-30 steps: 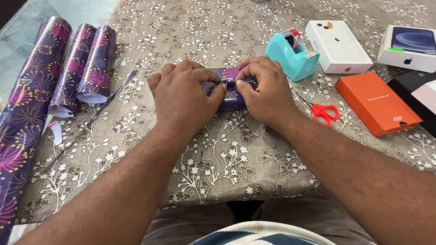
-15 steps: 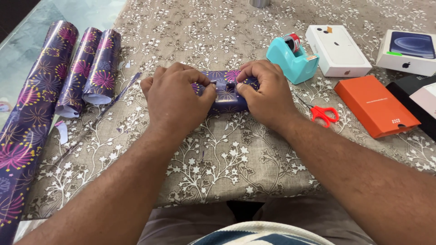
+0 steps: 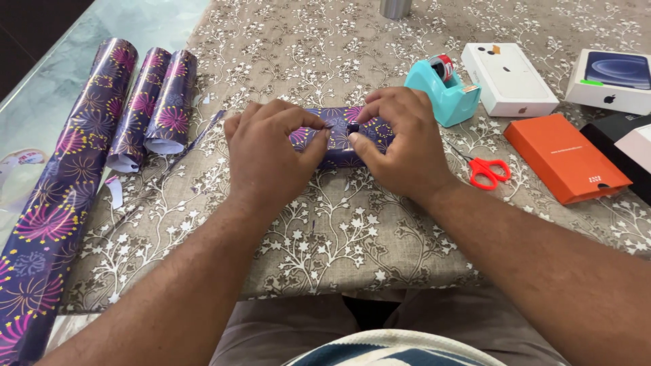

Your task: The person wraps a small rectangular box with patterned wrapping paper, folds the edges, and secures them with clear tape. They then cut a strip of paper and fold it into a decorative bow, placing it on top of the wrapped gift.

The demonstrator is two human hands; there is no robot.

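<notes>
A small box wrapped in purple firework-patterned paper (image 3: 339, 139) lies on the floral tablecloth (image 3: 339, 237) in front of me. My left hand (image 3: 268, 152) covers its left end, thumb and fingers pinching the paper on top. My right hand (image 3: 400, 142) grips the right end, its fingertips pinching the paper at the seam in the middle. Most of the box is hidden under both hands.
Three rolls of the same purple paper (image 3: 146, 102) lie at the left. A teal tape dispenser (image 3: 444, 88) stands behind my right hand, red scissors (image 3: 487, 169) beside my wrist. White boxes (image 3: 508, 78), an orange box (image 3: 566, 157) and a dark box sit right.
My hands have shifted slightly on the wrapped box; the fingertips have drawn closer together at the top seam. The view has drifted left and down a little.
</notes>
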